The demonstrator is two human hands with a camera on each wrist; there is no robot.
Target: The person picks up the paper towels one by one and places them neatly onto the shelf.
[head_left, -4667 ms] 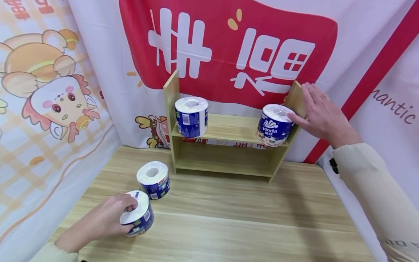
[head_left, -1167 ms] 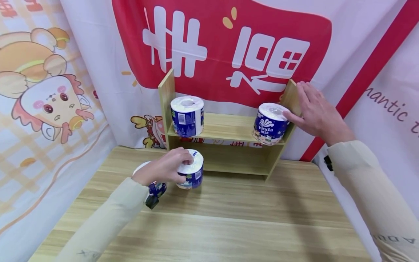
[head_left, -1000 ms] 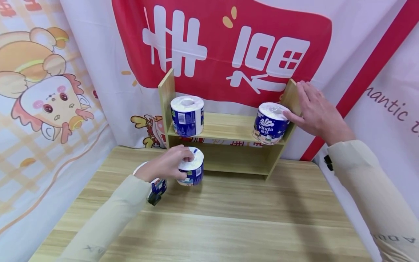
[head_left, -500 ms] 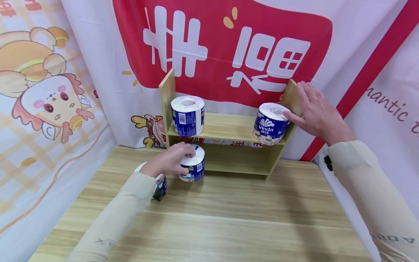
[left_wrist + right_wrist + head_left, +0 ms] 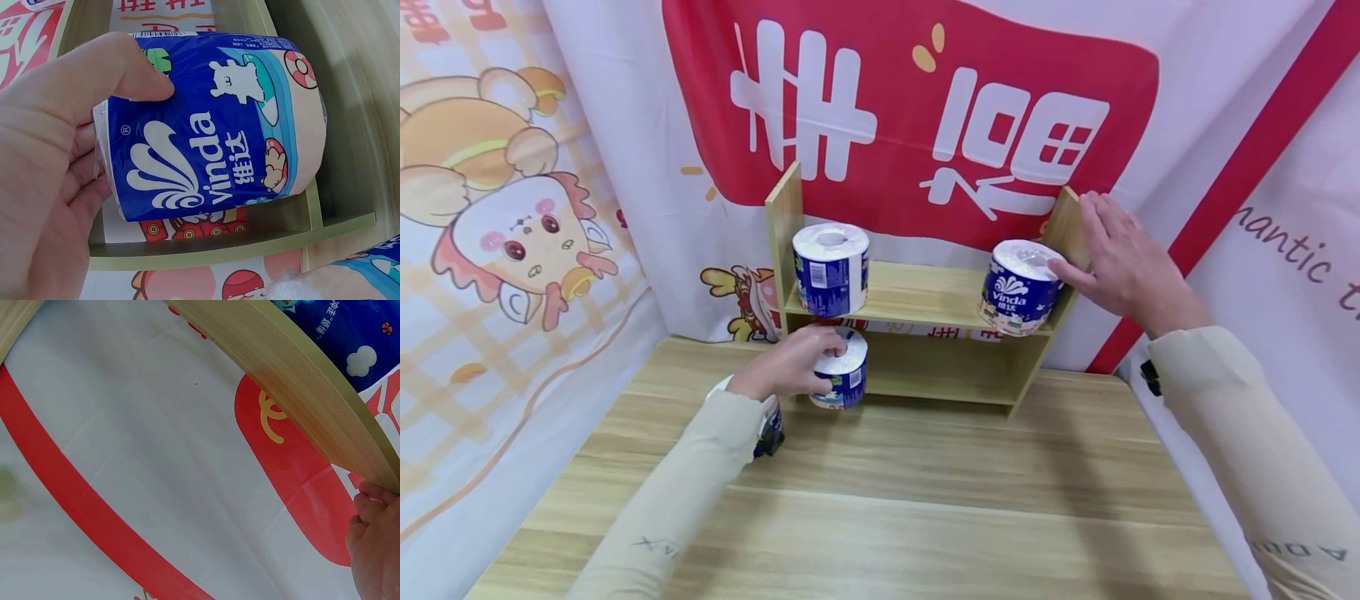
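In the head view my left hand (image 5: 792, 363) grips a blue-and-white toilet roll (image 5: 842, 379), fingers in its core and thumb on its wrapper. The wrist view shows the roll's printed wrapper (image 5: 206, 137) at the shelf's lower compartment; whether it touches the shelf board, I cannot tell. My right hand (image 5: 1138, 267) rests against the right side panel of the small wooden shelf (image 5: 940, 375), fingers fairly straight. Its thumb reaches to the edge of a second toilet roll (image 5: 1021, 292) on the upper board. Another toilet roll (image 5: 831, 271) stands at that board's left end.
One more toilet roll (image 5: 766, 427) stands on the wooden table (image 5: 925, 517), mostly hidden behind my left wrist. A printed cloth (image 5: 925, 125) hangs behind the shelf, with another cloth (image 5: 512, 250) along the left side.
My left hand first held the roll at the table's front left. It has carried it right and back to the shelf's lower left opening. My right hand keeps its place on the shelf.
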